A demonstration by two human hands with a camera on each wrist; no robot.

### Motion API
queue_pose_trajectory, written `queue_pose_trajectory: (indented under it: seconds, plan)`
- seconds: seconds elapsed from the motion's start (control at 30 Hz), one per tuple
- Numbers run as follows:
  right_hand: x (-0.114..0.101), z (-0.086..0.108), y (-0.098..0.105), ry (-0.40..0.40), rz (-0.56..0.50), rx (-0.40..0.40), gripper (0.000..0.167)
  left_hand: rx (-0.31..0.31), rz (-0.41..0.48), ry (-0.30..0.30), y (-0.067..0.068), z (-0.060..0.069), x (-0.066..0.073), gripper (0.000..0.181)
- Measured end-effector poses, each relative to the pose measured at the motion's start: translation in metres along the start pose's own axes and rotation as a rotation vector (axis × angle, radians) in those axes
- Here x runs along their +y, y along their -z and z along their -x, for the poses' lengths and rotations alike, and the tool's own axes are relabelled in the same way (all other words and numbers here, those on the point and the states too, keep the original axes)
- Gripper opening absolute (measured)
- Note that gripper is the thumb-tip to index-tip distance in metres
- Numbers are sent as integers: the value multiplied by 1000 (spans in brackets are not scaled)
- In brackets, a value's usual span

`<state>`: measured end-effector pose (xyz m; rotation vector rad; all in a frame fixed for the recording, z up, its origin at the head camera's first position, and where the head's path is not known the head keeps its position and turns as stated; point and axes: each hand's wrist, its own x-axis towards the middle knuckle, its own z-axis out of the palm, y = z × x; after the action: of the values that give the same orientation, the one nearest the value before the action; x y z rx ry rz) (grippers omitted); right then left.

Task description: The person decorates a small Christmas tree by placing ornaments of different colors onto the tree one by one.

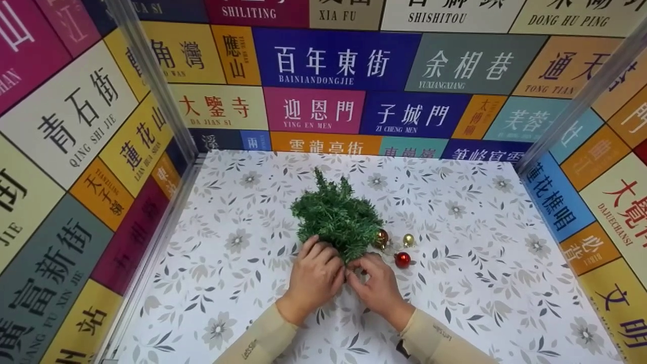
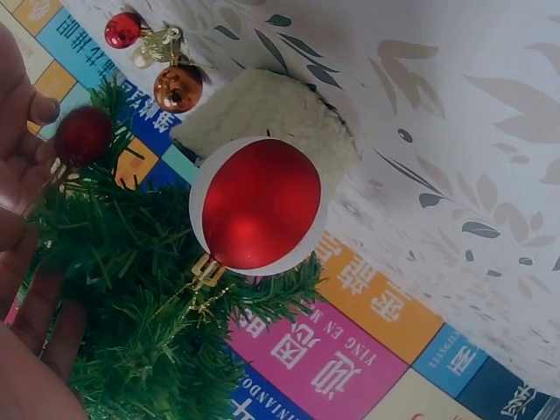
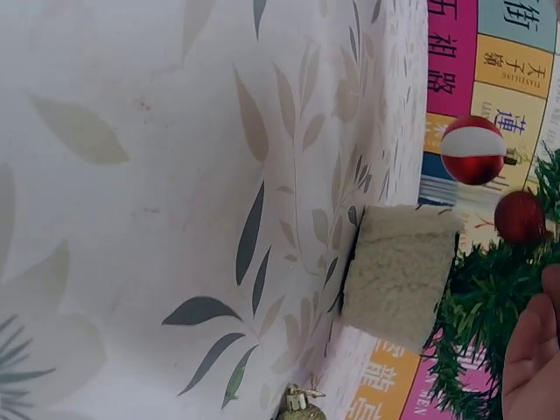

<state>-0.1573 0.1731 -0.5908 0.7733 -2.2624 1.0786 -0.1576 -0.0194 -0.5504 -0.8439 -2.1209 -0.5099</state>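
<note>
A small artificial Christmas tree (image 1: 336, 210) leans away from me in the head view, its fleece-covered base (image 2: 262, 101) showing in both wrist views. My left hand (image 1: 316, 270) grips the near branches with curled fingers. On the tree's right side, thumb and forefinger of my right hand (image 1: 376, 283) pinch together beside the greenery. A dark red bauble (image 2: 83, 136) hangs close to those fingertips, its string mostly hidden. Lower on the tree dangles a larger-looking red bauble with a white band (image 3: 472, 149); gold tinsel thread (image 2: 197, 302) trails from its cap.
To the right of the tree lie loose baubles: a shiny red one (image 1: 402, 260), a small gold one (image 1: 408, 239) and a copper-gold one (image 1: 381, 239). A leaf-patterned white cloth (image 1: 237, 283) covers the table. Sign-printed panels (image 1: 313, 111) enclose it on three sides.
</note>
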Motion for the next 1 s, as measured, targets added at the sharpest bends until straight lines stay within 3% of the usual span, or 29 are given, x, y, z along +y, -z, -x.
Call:
queue_pose_trajectory:
  seconds: [0.17, 0.4, 0.77, 1.0]
  plan:
    - [0, 1, -1, 23, 25, 16, 16, 13, -3, -18, 0, -1, 0, 11]
    - [2, 0, -3, 25, -42, 34, 11, 15, 1, 0, 0, 0, 0, 11]
    - [5, -1, -10, -128, -140, 40, 14, 24, -20, 15, -5, 3, -4, 10]
    - [2, -1, -11, -201, -186, 36, 15, -1, -20, 33, -6, 2, -4, 12]
